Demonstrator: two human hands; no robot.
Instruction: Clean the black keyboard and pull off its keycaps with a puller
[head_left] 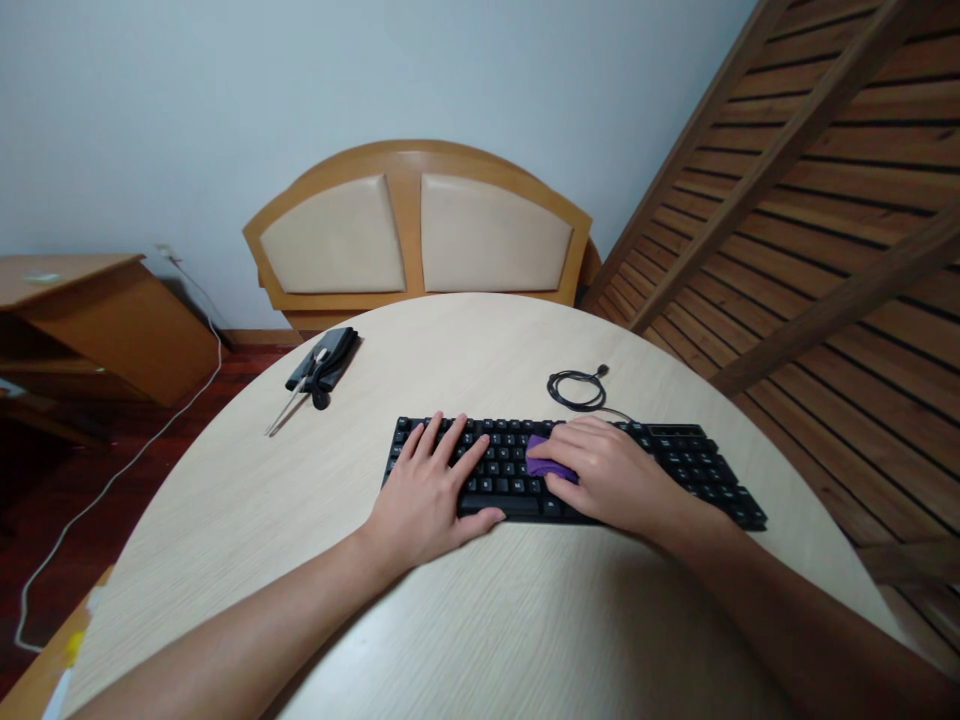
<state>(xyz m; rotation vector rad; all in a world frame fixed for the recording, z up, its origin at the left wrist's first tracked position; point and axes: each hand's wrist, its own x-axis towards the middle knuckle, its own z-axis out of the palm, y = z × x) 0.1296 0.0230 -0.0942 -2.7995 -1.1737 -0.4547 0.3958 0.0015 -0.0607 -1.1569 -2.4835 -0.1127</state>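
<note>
Left hand [424, 490] is resting spread, gripping nothing, on a black computer keyboard [504, 468], which is lying on the round table [450, 350]. Right hand [611, 472], partly curled, is holding a purple cloth [541, 460] against the central keys [517, 486].

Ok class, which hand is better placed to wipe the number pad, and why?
Probably the right hand: it holds the purple cloth and is nearer the number pad. The left hand lies spread over the left side of the keyboard.

Head-worn view, forward-down over table [442, 630]
</note>
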